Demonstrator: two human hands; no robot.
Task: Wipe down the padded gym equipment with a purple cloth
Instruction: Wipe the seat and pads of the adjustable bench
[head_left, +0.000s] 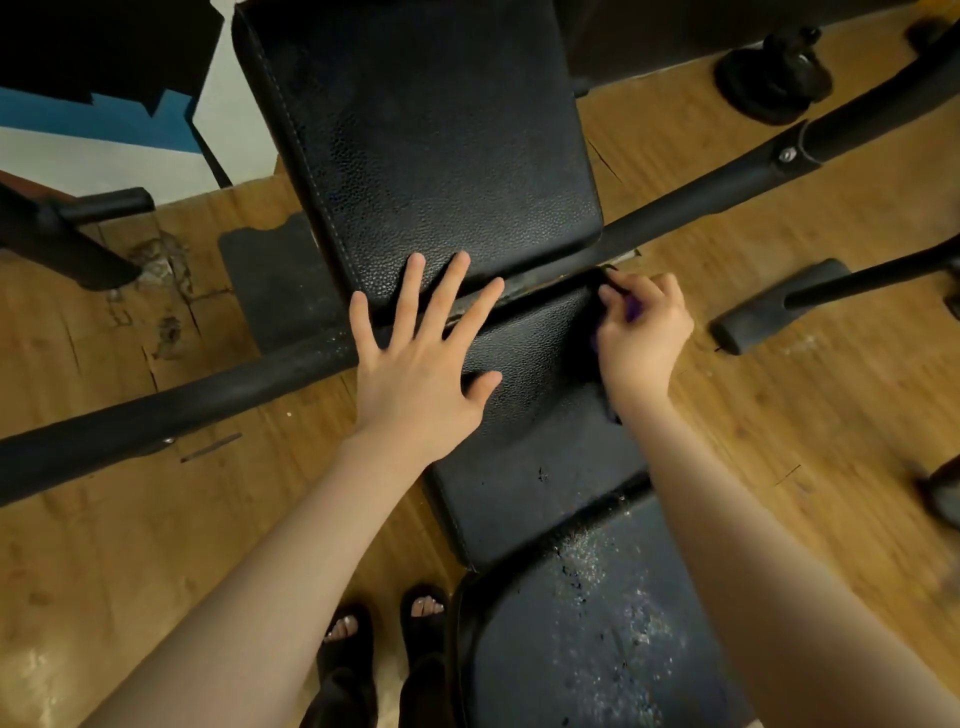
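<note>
A black padded bench runs up the middle of the head view, with a large back pad (441, 156), a middle seat pad (530, 447) and a worn, flaking near pad (587, 634). My left hand (421, 364) lies flat with spread fingers across the gap between the back pad and the seat pad. My right hand (641, 335) is curled at the seat pad's far right corner and grips a purple cloth (632, 310), of which only small bits show between the fingers.
A black metal bar (208, 400) crosses under the bench from lower left to upper right. A black weight (774, 78) sits on the wooden floor at upper right, and a rubber-footed leg (779, 306) stands at right. My feet in black sandals (384, 639) stand left of the near pad.
</note>
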